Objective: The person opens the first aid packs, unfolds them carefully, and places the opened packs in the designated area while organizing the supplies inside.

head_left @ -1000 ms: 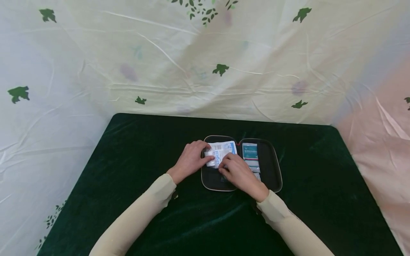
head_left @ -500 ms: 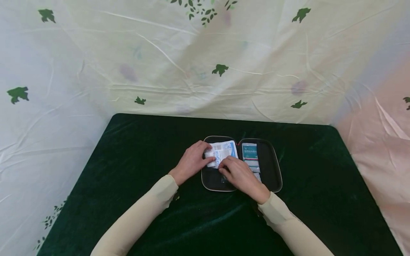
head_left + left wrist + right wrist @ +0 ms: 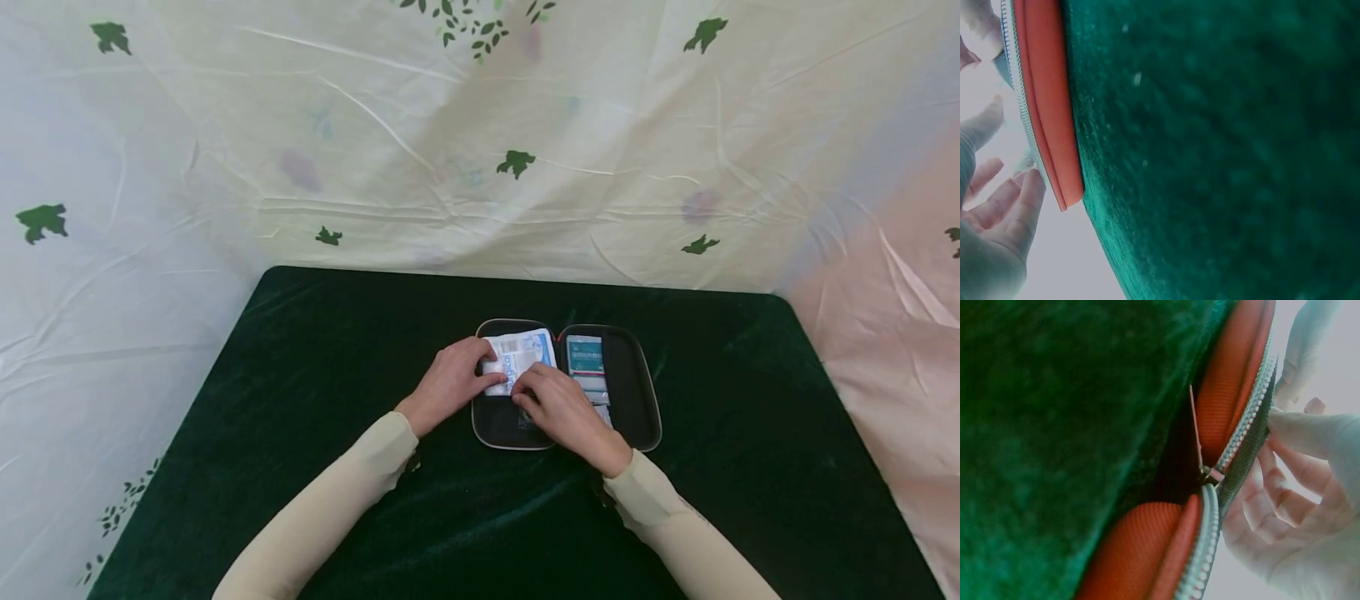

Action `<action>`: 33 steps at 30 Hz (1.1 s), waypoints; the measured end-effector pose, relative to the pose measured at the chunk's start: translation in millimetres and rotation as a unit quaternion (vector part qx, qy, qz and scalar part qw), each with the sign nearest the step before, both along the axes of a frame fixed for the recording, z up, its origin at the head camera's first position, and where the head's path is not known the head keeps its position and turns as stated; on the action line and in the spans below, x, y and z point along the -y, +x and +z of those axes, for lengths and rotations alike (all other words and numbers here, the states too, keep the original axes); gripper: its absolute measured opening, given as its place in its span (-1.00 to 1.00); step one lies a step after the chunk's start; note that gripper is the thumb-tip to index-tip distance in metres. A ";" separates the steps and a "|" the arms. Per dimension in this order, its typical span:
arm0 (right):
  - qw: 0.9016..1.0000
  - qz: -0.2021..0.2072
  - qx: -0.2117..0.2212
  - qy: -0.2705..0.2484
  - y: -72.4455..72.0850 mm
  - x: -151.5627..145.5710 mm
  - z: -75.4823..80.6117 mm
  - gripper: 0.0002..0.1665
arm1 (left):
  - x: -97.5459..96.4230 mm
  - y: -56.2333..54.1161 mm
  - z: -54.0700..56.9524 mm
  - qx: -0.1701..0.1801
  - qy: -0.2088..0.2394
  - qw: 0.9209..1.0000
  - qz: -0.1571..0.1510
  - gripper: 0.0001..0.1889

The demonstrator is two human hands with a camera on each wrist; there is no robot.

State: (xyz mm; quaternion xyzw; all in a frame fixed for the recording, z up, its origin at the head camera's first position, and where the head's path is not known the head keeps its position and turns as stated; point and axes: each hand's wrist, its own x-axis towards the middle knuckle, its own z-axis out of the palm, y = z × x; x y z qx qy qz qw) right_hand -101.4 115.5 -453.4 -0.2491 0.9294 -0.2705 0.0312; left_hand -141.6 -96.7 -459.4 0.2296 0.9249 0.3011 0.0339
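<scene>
An unzipped case lies spread on the green-covered table, its outside red in both wrist views. Over its left half is a white packet with blue "Surgical" lettering. My left hand holds this packet by its left side, thumb and fingers at the edge. At the packet's lower edge, my right hand has curled fingers, with thumb and forefinger pinching the rim of a dark inner pocket. The right wrist view shows that thumb against the dark lining; the packet is hidden there.
In the case's right half sits a teal-and-white packet, with a smaller silvery packet below it. A zipper pull hangs at the case's edge. Patterned white curtain stands behind the table.
My left hand has shifted slightly right and toward me. The packet's crumpled left side now looks flatter and its lower edge straighter. The right hand stays nearly in place.
</scene>
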 end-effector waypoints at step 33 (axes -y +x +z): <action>1.000 -0.010 -0.003 -0.014 1.6 1.7 -2.2 -0.93 | 15.8 8.4 1.6 0.036 -0.043 0.995 -0.087 -0.71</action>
